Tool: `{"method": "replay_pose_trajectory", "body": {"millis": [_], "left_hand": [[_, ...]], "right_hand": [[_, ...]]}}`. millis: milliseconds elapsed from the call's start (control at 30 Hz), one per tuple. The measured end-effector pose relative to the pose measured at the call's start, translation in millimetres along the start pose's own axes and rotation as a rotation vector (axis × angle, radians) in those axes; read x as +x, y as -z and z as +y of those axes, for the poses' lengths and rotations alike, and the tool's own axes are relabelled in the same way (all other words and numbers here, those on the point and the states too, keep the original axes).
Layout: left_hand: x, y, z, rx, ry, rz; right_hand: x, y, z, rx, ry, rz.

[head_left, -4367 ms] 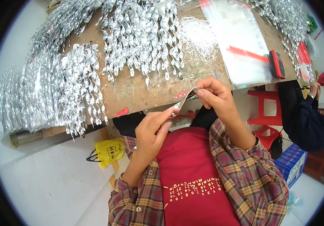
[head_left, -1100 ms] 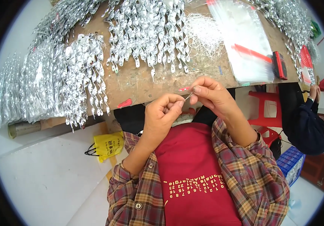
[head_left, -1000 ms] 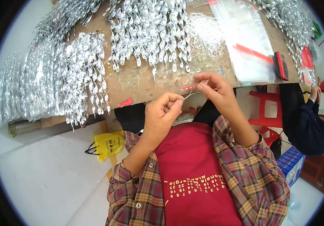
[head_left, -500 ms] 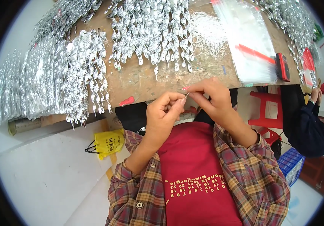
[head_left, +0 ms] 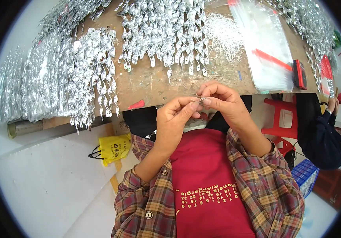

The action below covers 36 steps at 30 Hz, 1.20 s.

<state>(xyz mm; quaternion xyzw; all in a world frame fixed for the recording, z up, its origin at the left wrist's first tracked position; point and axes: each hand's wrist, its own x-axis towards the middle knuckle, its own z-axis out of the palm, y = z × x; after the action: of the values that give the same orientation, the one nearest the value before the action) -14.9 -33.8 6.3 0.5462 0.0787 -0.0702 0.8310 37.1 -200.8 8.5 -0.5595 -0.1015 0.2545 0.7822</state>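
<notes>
Left hand [head_left: 172, 118] and right hand [head_left: 229, 106] pinch apparent string [head_left: 201, 99] near the table edge [head_left: 150, 103].

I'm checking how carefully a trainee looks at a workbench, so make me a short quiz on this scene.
1. True or false: the tangled white string lies between the middle bunch of silver spirals and the clear plastic bags.
2. Which lies nearest the right edge of the clear plastic bags?
A yellow bag
B red-and-black box
C blue crate
3. What do the left hand and right hand have at their fingertips?

Key: 1 true; 2 B; 3 a thin strand, pinched where the hands meet.
</notes>
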Motion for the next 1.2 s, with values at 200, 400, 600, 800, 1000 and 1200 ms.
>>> {"method": "replay_pose_trajectory", "body": {"millis": [200, 400, 600, 800, 1000, 1200], "left_hand": [[2.5, -0.8, -3.7, -0.041, 0.049, 0.0], [3.4, -3.8, -3.1, -0.081, 0.096, 0.025], [3.0, -3.5, -1.2, -0.065, 0.1, 0.015], [3.6, -0.8, -3.1, -0.05, 0.077, 0.005], [3.5, -1.9, -2.3, -0.012, 0.035, 0.016], [3.4, -2.2, -2.3, -0.029, 0.049, 0.025]], "right_hand": [[-0.5, -0.2, -1.4, 0.009, -0.01, 0.016], [-1.3, 0.4, -0.4, -0.028, -0.013, 0.042], [-2.1, 5.2, 6.7, -0.122, 0.002, 0.04], [-4.6, 6.7, 4.1, -0.102, -0.122, 0.061], [-4.6, 5.9, 2.5, -0.104, -0.069, 0.032], [-3.8, 4.9, 6.2, -0.122, 0.013, 0.039]]}}
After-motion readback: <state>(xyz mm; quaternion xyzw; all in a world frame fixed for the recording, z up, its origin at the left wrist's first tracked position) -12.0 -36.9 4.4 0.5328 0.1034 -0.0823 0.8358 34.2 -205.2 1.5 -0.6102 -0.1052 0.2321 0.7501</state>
